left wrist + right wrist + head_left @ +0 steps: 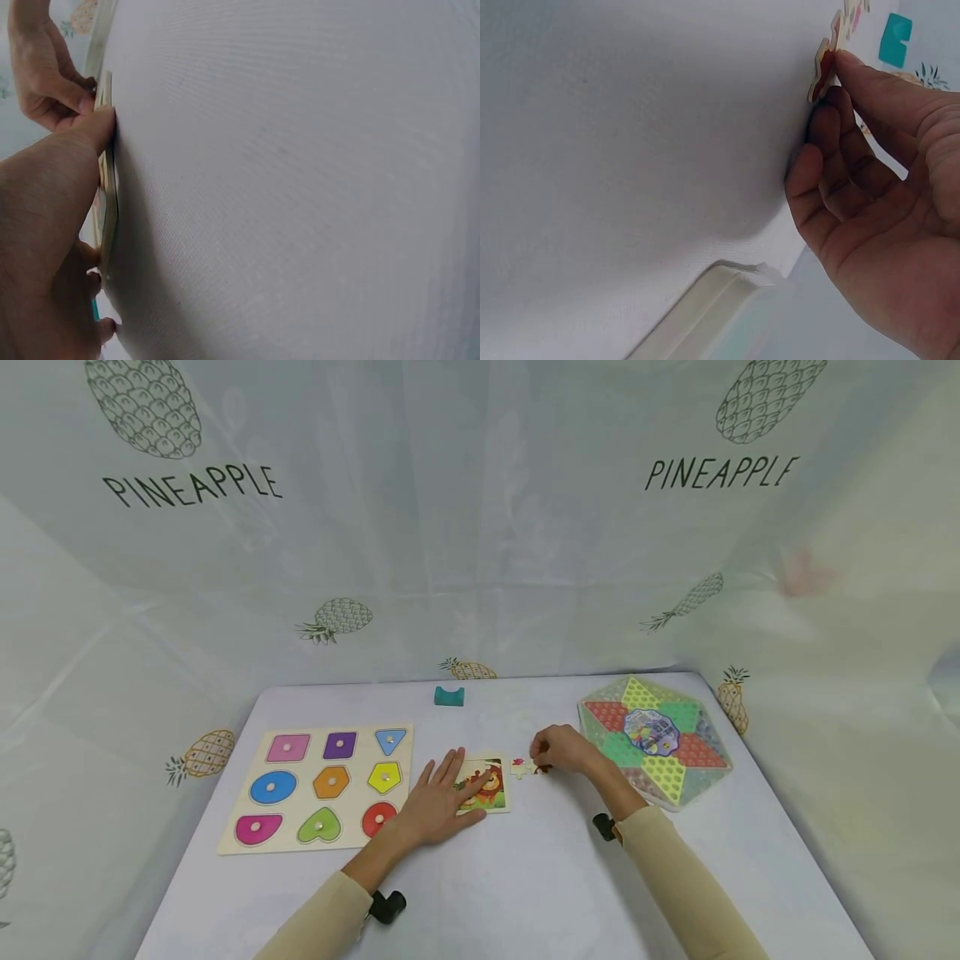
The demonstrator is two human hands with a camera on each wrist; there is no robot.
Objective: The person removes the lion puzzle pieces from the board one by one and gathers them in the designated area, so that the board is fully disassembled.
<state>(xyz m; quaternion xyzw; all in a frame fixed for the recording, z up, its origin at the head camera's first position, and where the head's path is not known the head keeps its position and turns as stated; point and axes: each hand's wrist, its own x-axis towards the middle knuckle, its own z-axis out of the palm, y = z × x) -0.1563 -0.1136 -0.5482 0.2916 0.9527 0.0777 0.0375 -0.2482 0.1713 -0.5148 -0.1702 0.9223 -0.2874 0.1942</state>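
My left hand [433, 803] lies with its fingers spread over a small wooden jigsaw puzzle [497, 799] with a lion picture; the thumb and fingers press on its left part. In the left wrist view, that thumb touches the edge of the puzzle board [111, 199]. Just right of the puzzle, my right hand [564, 749] pinches a dark red and brown puzzle piece [824, 69] between thumb and fingers, low over the table. Another puzzle piece [518, 767], pale with a red patch, lies between the puzzle and the right hand.
On the left is a shape puzzle board [352, 843] with coloured knobbed pieces. A hexagonal checkers board [622, 749] stands at the right, close to the right forearm. A teal block [449, 697] sits near the back edge of the white table [517, 893].
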